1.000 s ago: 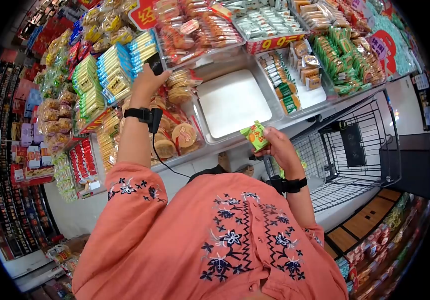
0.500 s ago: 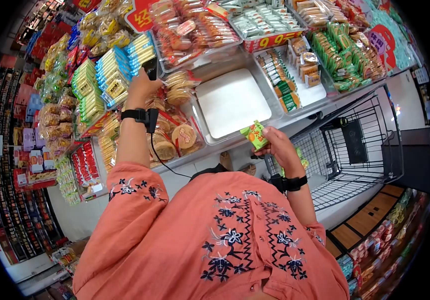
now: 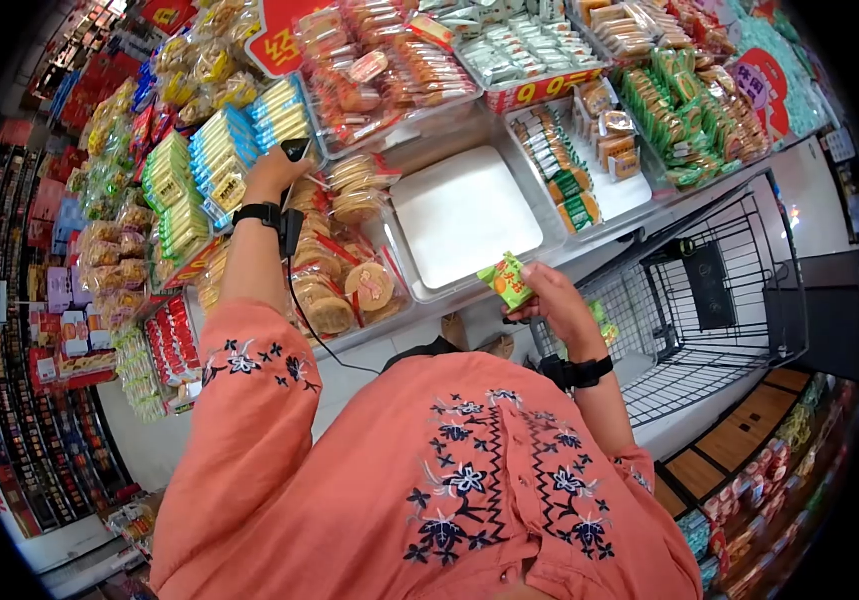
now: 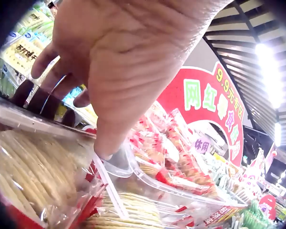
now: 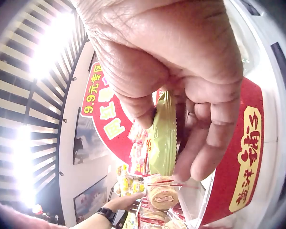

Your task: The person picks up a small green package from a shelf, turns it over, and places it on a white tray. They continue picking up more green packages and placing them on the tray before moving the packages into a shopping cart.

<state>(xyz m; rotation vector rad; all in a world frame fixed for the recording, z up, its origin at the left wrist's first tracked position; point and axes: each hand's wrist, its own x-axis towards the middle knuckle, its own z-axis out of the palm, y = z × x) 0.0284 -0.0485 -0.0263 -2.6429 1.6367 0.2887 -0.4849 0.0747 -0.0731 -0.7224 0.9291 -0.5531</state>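
My right hand (image 3: 562, 302) pinches a small green packet (image 3: 506, 281) beside the front edge of the bin with a white bottom (image 3: 468, 215). The right wrist view shows the packet (image 5: 163, 138) edge-on between thumb and fingers. At the left, my left hand (image 3: 275, 178) reaches over the bins, by a black glossy piece (image 3: 296, 149) near the blue-wrapped packs (image 3: 223, 150). In the left wrist view, its fingers (image 4: 62, 87) hang down apart, the thumb away from them; contact with the dark piece is unclear. Bagged round biscuits (image 4: 35, 167) lie below.
A black wire shopping cart (image 3: 715, 290) stands at the right, beyond my right hand. Clear bin walls divide the display, with green-wrapped snacks (image 3: 685, 120) at its right end. A cable (image 3: 315, 335) hangs from my left wrist. Dark shelves (image 3: 25, 340) stand far left.
My left hand and the black piece have shifted slightly left in the head view, and the piece sits lower. My right hand has tilted the green packet a little and still holds it.
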